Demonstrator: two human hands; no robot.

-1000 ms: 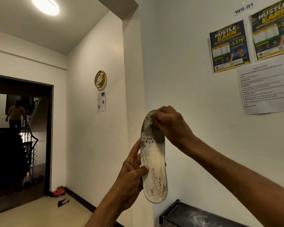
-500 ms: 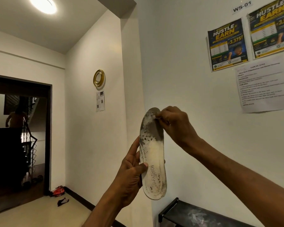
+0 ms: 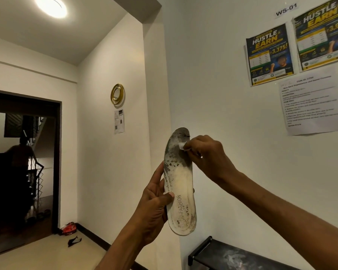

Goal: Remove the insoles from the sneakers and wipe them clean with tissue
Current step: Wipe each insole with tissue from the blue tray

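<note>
The insole (image 3: pixel 179 184) is held upright in front of a white wall (image 3: pixel 213 75), above a dark shoe rack (image 3: pixel 222 256) at the lower right. Its long axis runs near vertical, tilted slightly. The toe end points up and the heel end points down. The printed face is turned toward the camera.

The left hand (image 3: pixel 154 209) grips the lower half of the insole from the left edge. The thumb lies across the front face just beside the print, and the remaining fingers (image 3: pixel 193 190) wrap behind, one tip showing at the right edge. The right hand (image 3: pixel 207 156) is closed around a small white tissue (image 3: pixel 180 146), pinched at the fingertips and pressed against the upper right part of the insole.

The insole surface is off-white with dark grey soiling over the toe area and scattered specks near the heel.

Legible writing:
- Insole, heel section: "FASHION", reading along the long axis.
- Wall label (image 3: pixel 286 10): "WS-01".
- Two posters (image 3: pixel 269 55): "HUSTLE", "EARN"; one shows "3,375!".
- A printed sheet (image 3: pixel 310 106) below the posters carries text too small to read reliably.

A gold ring-shaped ornament (image 3: pixel 117 93) hangs on the left wall section.
</note>
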